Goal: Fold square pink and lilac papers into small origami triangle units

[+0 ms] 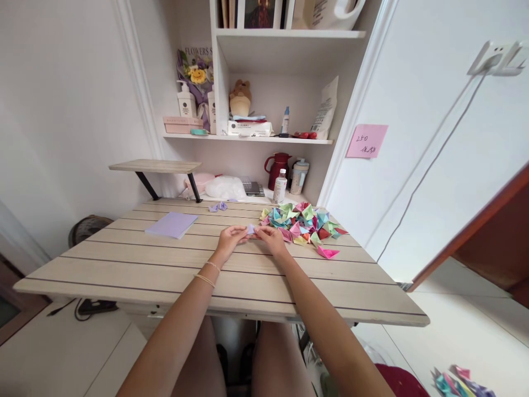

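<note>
A small folded piece of purple paper is pinched between my two hands above the middle of the table. My left hand grips its left side with the fingers closed. On its right side, the fingers of my right hand are closed on it too. Just right of my hands lies a heap of colourful folded paper boats, with a single pink paper boat nearer to me. A stack of purple paper sheets rests to the left. Farther back are small purple folded papers.
The slatted wooden table carries a small raised shelf at its back left. Behind the heap stand a white bottle, a red jug and a tumbler. More folded papers lie low at the right.
</note>
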Available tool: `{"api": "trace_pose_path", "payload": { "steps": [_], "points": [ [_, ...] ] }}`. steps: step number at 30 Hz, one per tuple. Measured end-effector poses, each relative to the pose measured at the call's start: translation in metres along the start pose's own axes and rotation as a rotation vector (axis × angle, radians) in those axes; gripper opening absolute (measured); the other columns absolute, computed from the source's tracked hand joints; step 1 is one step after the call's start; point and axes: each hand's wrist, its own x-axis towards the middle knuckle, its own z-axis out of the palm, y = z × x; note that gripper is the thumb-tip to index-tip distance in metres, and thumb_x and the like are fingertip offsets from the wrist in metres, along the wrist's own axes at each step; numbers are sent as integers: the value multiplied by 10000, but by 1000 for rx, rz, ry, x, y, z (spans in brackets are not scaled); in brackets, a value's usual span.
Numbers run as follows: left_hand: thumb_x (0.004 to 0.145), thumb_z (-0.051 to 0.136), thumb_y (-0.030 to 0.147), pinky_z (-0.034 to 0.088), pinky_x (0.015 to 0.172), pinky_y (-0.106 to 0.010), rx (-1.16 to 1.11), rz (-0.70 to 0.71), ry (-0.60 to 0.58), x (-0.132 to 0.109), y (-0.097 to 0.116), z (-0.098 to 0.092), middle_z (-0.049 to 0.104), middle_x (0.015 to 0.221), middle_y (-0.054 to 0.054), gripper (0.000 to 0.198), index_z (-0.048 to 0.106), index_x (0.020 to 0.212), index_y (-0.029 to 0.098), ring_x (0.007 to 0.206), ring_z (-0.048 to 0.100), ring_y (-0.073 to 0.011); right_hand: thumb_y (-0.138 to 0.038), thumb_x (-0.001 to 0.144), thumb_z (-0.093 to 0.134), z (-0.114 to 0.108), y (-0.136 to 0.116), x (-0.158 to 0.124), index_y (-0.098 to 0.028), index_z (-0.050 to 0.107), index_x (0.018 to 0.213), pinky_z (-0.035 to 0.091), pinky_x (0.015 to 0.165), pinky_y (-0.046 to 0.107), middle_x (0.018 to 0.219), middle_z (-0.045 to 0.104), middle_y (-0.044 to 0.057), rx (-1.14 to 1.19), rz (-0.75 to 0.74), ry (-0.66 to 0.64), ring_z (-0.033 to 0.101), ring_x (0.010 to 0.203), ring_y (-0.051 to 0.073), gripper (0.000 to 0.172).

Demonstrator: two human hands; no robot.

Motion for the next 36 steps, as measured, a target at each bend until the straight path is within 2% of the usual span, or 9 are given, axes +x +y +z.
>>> {"api": "trace_pose_path", "payload": {
  "steps": [2,4,8,13,18,24,28,31,36],
  "points": [
    [568,744,260,531,683,-302,20,20,5,1,0,0,686,751,-89,378,613,884,100,631,648,-150,-457,609,661,1,1,-1,-182,630,955,482,739,335,754,682,37,-14,-10,5,642,753,209,443],
    [569,740,278,530,667,-294,57,44,-7,1,-1,0,686,745,-95,383,621,880,89,625,646,-150,-461,638,632,1,2,-1,-175,617,997,484,727,335,772,684,45,-64,-20,0,642,753,208,459],
    [554,741,295,527,618,-286,113,52,-42,-2,-3,2,684,702,-91,343,641,804,82,580,634,-151,-468,661,590,0,2,-1,-168,664,833,487,665,317,789,686,55,-160,-20,-34,634,707,202,353],
    [527,752,280,501,528,-262,164,48,-70,-3,-5,1,666,610,-66,287,635,716,99,514,616,-155,-417,648,616,-1,1,-3,-174,674,712,470,622,288,641,670,23,-225,-17,-99,619,624,179,257],
    [574,713,317,491,544,-260,180,56,-67,-3,-4,0,655,584,-46,240,603,655,120,528,614,-154,-442,638,625,6,1,-5,-165,648,796,477,619,286,684,678,34,-195,-10,-98,632,663,189,320],
    [633,659,340,455,487,-217,213,75,-56,-4,-1,2,621,515,-16,224,586,593,131,471,570,-120,-401,512,733,11,2,-6,-159,626,791,483,584,308,619,665,34,-24,60,-102,638,597,211,384],
    [642,654,335,432,455,-192,222,98,-42,-4,2,2,599,484,-1,221,586,602,128,449,549,-103,-401,490,744,12,-1,-7,-156,629,786,474,603,309,618,666,33,33,118,-57,632,606,206,401],
    [661,638,359,475,502,-228,209,88,-66,-5,2,4,640,562,-28,251,603,691,112,505,593,-129,-399,503,738,9,-2,-7,-155,638,739,444,576,274,623,664,32,34,132,3,616,616,182,353],
    [568,738,267,516,562,-262,171,13,-156,-8,0,6,670,651,-75,284,608,745,88,568,635,-160,-395,535,721,1,-3,-7,-156,655,702,400,543,248,629,658,30,21,137,55,586,618,154,299]
  ]
}}
